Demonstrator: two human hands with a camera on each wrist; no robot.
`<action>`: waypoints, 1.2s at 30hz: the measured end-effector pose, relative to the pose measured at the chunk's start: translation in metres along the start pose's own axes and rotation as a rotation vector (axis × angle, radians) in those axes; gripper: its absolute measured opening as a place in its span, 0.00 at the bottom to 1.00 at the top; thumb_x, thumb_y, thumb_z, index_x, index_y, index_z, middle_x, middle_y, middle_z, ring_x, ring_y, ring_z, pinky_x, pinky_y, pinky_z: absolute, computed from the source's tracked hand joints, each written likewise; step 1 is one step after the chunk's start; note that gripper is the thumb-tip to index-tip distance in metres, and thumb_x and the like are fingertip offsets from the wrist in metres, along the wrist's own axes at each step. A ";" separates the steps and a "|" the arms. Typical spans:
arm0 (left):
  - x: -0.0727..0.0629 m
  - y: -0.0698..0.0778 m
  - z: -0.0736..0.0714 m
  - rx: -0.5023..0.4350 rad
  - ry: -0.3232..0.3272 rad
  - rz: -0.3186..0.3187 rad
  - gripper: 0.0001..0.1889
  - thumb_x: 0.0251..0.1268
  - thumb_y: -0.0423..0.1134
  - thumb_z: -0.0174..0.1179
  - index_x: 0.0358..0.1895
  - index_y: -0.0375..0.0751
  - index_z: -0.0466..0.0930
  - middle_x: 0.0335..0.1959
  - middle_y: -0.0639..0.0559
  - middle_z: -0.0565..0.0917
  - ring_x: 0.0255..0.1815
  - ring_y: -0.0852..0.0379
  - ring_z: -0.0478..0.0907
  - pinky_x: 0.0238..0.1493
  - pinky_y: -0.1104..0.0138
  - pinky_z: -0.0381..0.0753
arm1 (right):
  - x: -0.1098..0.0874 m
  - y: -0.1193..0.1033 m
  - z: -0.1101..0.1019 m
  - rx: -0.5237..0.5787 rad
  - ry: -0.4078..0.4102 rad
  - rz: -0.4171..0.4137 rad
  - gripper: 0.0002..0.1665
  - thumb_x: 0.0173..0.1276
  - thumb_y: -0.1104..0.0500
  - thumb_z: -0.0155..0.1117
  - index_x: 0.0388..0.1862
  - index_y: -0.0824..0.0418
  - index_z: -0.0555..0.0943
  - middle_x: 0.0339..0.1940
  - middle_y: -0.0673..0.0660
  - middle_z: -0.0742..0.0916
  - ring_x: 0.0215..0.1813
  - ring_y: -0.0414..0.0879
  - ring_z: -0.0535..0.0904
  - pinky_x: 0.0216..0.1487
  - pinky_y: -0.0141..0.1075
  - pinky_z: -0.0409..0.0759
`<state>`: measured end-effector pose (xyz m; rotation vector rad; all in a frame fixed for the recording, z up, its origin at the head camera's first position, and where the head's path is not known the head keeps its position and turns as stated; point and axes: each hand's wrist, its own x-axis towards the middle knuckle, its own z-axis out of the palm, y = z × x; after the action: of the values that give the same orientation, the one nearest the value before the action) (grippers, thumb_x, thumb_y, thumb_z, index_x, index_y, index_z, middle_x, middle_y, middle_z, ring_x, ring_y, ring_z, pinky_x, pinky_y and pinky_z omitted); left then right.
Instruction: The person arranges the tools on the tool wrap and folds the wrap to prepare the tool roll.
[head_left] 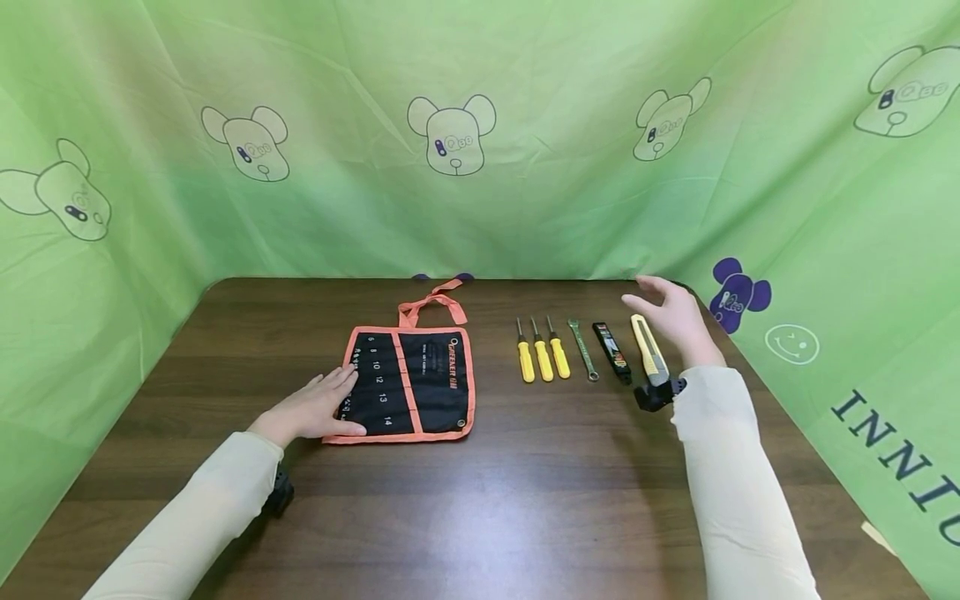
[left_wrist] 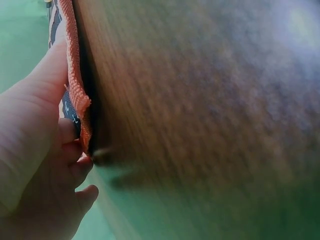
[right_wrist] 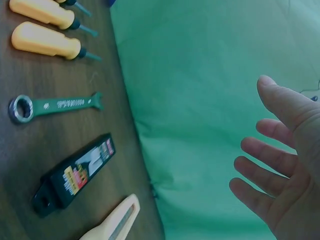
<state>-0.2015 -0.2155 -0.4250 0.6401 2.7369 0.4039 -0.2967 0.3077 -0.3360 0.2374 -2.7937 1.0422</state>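
My left hand rests on the left edge of a black tool pouch with orange trim, fingers spread over its numbered pockets. In the left wrist view the thumb and fingers lie along the orange edging. Above the table's right side hovers my right hand, fingers apart and holding nothing. Closest to it is a yellow utility knife. Left of the knife lie a black blade case, a green combination wrench and three yellow-handled screwdrivers, all apart from the hand.
Orange tie straps trail from the pouch's top edge toward the back of the brown wooden table. A green printed cloth hangs behind the table and along both sides. Each wrist carries a small black camera.
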 end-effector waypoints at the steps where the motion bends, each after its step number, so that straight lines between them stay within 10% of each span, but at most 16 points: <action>1: 0.000 0.000 0.000 -0.001 -0.001 -0.001 0.52 0.54 0.64 0.57 0.69 0.26 0.50 0.70 0.33 0.49 0.70 0.39 0.44 0.65 0.47 0.46 | -0.001 0.002 0.000 -0.001 0.001 0.000 0.40 0.66 0.43 0.57 0.65 0.71 0.64 0.61 0.71 0.71 0.61 0.65 0.65 0.59 0.55 0.61; 36: -0.001 0.000 0.000 -0.010 -0.002 -0.006 0.52 0.54 0.64 0.57 0.69 0.27 0.49 0.71 0.33 0.48 0.70 0.40 0.44 0.65 0.48 0.46 | -0.034 0.074 0.017 -0.122 -0.016 0.096 0.35 0.68 0.48 0.55 0.57 0.80 0.66 0.53 0.77 0.73 0.54 0.68 0.69 0.54 0.55 0.64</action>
<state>-0.2001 -0.2156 -0.4248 0.6288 2.7326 0.4149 -0.2796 0.3548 -0.4022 0.0978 -2.8952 0.8888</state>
